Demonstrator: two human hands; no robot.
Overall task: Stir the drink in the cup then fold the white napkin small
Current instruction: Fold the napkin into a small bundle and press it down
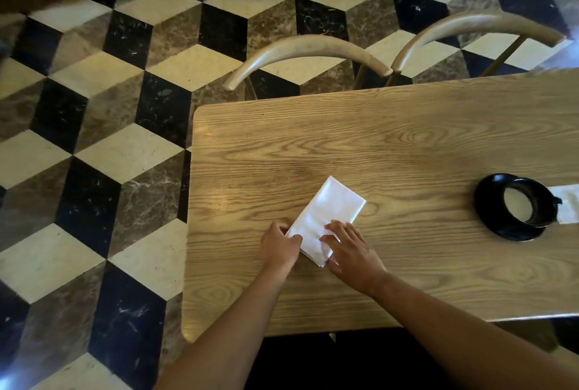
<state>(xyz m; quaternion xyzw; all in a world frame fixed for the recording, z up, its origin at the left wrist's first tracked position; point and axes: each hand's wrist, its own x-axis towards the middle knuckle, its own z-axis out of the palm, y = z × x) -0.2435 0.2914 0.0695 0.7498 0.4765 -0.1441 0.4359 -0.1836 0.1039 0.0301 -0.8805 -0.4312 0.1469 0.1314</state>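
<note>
Partly covering the napkin (329, 214), left hand (279, 247) pinches it, right hand (352, 253) presses flat.

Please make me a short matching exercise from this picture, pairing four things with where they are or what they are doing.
Things:
1. white napkin
2. black cup
3. left hand
4. right hand

States:
A. stands near the table's right end
B. pinches the napkin's near left corner
C. lies folded into a rectangle on the wooden table
D. presses flat on the napkin's near right part

Pairs: 1-C, 2-A, 3-B, 4-D
</note>
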